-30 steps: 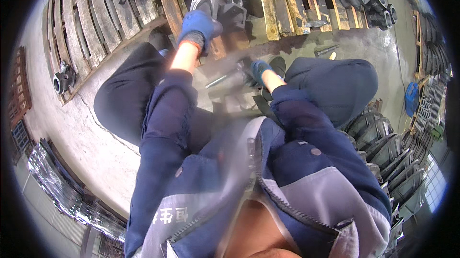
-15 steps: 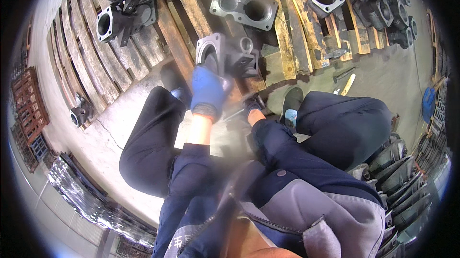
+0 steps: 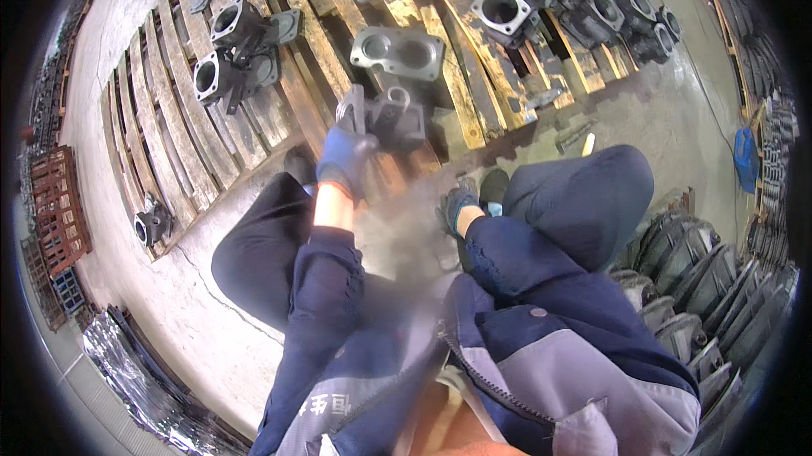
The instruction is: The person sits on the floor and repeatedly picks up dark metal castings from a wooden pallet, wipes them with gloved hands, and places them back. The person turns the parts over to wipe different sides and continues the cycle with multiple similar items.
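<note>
My left hand (image 3: 342, 158), in a blue glove, is closed round the upright flange of a grey metal casting (image 3: 397, 122). This casting rests at the near edge of a wooden pallet, its square flange seen nearly edge-on. My right hand (image 3: 459, 204), in a darker glove, is to the right of the casting and apart from it, beside my right knee. Its fingers look curled, but what they hold, if anything, cannot be made out. Just beyond the held casting lies a flat grey plate-like casting (image 3: 397, 53) with two round openings.
More castings stand on the slatted pallet (image 3: 182, 113), a pair at left (image 3: 222, 75) and a cluster at right (image 3: 501, 12). One small casting (image 3: 153, 221) sits at the pallet's near left corner. Stacked grey parts (image 3: 689, 287) are close on my right. A dark bar (image 3: 575, 136) lies on the floor.
The casting has turned in my left hand's grip, its flange opening now edge-on. My right hand has drawn away to the right; the rod seen by it earlier is no longer discernible. The view has shifted.
</note>
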